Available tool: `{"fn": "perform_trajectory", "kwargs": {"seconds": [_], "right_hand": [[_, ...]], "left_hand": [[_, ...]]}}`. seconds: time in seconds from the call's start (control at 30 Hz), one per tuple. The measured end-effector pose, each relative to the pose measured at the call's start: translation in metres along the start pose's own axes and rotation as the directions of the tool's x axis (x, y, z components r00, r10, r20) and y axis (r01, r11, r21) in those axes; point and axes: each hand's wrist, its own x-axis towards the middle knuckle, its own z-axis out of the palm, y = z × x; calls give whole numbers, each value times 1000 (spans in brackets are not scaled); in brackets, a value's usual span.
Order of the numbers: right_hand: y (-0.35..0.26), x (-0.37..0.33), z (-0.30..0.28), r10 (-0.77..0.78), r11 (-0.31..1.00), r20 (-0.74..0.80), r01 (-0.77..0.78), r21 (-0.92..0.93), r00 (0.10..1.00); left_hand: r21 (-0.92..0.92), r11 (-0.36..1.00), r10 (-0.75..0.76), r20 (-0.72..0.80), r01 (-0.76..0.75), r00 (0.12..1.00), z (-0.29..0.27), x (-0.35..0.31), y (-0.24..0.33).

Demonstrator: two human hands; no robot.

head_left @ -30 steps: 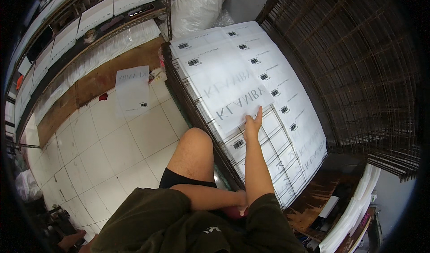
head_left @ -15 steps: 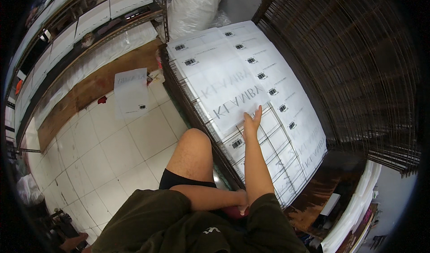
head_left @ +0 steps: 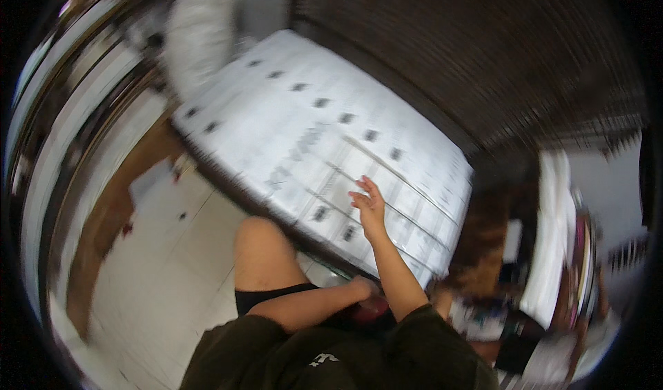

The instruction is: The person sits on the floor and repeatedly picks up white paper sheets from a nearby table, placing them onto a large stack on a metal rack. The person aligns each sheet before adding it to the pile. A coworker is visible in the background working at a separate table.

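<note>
White printed sheets cover much of a wire mesh rack in front of me. My right hand hovers over the bare mesh part, holding nothing, fingers spread. Left of it lies a sheet with large grey lettering, apart from the fingertips. My left forearm crosses beneath the rack's near edge. At its end my left hand rests close to a dark red thing; blur hides its fingers. The picture is smeared by motion.
Stacked dark wire racks stand tilted behind the sheets. A loose sheet lies on the tiled floor at left, beside shelving. A white plastic sack stands at far left, and white stacked material at right.
My right hand has come off the large-lettered sheet and its fingers have spread. The view has swung, shifting the rack and shelves leftward. More of the blurred right side shows.
</note>
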Motion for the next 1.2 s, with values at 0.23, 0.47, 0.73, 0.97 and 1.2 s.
{"fn": "perform_trajectory", "kwargs": {"seconds": [0.23, 0.47, 0.73, 0.97, 1.2], "right_hand": [[-112, -94, -190, -439, 899, -381, 397, -188, 814], [-246, -207, -361, -489, 730, -854, 619, -288, 179], [-218, -253, -434, -512, 787, -784, -175, -592, 351], [-189, -252, -439, -529, 731, -737, -215, -647, 421], [-192, -253, -434, -523, 684, -728, -291, -669, 444]], "left_hand": [[59, 996, 80, -110, -74, 991, 18, 34, -27], [53, 998, 27, -90, -23, 996, 7, 25, -8], [0, 997, -71, -72, 71, 995, 13, 21, -21], [-31, 999, -34, -129, 30, 991, 16, 19, -31], [-66, 997, -56, -105, 49, 993, 13, 21, -28]]}}
